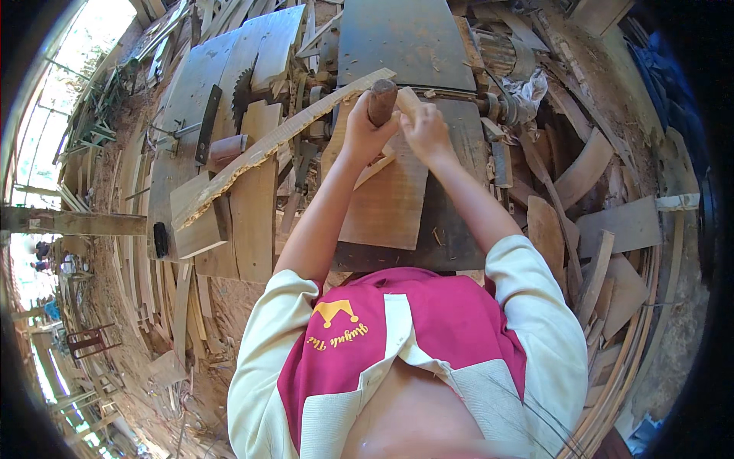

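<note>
1. One bench [172, 157], wooden on its left side. Work there looks under way: wood is laid out and two pieces are in hand; no finished article can be told, so how much remains is unclear.
2. One long rough-edged wood strip [283, 134], slanting across the bench's left side, its far end near the left hand.
3. One flat wooden board [386, 210], lying beneath the forearms.
4. Two hands, close together: the left hand [364, 128] clasps the dark piece, the right hand [426, 135] the pale one.
5. One toothed circular saw blade [241, 98], left of the strip.
6. One dark brown rounded wooden piece [383, 102] and one pale wooden piece [410, 104], side by side beyond the board; whether joined, I cannot tell.
</note>
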Tool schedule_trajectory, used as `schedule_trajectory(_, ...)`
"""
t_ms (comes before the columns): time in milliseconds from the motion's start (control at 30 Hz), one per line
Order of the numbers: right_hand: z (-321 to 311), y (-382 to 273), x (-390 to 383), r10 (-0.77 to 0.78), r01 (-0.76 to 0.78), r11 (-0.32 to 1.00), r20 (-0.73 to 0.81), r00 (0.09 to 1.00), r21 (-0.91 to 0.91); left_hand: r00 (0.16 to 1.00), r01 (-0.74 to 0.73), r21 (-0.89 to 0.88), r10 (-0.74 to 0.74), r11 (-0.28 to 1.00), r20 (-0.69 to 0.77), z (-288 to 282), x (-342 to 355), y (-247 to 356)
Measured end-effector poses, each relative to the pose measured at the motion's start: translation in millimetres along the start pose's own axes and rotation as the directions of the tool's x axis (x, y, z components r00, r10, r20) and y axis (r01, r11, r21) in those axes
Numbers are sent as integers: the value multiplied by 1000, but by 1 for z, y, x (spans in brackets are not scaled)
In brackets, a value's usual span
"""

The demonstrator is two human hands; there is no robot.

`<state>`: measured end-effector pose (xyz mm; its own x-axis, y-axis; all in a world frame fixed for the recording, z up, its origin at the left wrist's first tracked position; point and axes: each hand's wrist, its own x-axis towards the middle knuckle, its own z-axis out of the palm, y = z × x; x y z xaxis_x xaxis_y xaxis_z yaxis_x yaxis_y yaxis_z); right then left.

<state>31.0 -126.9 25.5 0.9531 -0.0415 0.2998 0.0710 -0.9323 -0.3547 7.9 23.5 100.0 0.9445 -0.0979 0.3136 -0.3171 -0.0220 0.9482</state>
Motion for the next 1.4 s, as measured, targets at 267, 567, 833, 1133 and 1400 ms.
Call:
schedule_trajectory(267,87,-11,-10,39,-91,978,267,963,187,999,20,-134,-16,991,35,3,2,-6)
schedule_trajectory(567,64,-31,-6,40,-80,984,247,968,156,988,51,-418,-107,907,-112,-52,8,-21)
schedule_trajectory(833,67,-36,-3,16,-69,977,256,967,202,933,18,-414,-164,910,-319,-55,39,-36)
schedule_trajectory(1133,63,-33,-4,-19,-39,966,218,976,257,815,12,-211,-132,977,-565,-28,36,-29)
schedule_trajectory(1400,71,-28,-15,-50,16,954,107,993,299,870,47,101,10,994,-494,10,25,-11)
